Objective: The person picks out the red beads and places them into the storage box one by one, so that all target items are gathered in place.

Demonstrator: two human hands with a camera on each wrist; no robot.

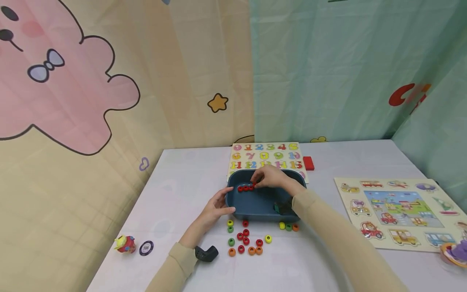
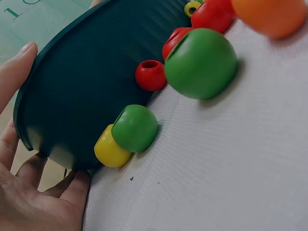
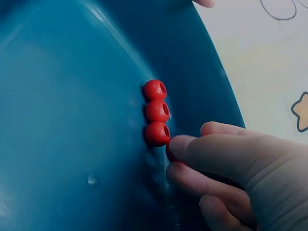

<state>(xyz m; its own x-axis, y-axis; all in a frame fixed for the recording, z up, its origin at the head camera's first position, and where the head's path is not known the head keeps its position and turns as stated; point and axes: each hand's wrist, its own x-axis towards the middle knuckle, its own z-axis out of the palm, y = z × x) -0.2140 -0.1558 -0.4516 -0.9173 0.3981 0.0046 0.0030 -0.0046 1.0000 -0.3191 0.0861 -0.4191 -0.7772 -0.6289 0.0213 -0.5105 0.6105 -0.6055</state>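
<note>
My left hand [image 1: 215, 205] holds the left end of a dark blue plastic basin [image 1: 266, 217], its thumb and fingers spread against the rim and outer wall. Inside the basin, my right hand [image 1: 271, 177] pinches a red bead [image 3: 170, 151], mostly covered by the fingertips. That bead sits at the end of a short row of red beads [image 3: 157, 111] along the basin's far side. In front of the basin lie loose beads: red [image 1: 241, 249], green [image 2: 135, 128], yellow [image 1: 268, 239] and orange [image 1: 251, 251].
A number puzzle board [image 1: 264, 156] lies behind the basin, beside a red block [image 1: 308, 163]. On the right is a vehicle puzzle board [image 1: 403, 213] with a purple toy [image 1: 457, 251]. A small figure [image 1: 125, 244] and a round chip [image 1: 146, 248] are at left.
</note>
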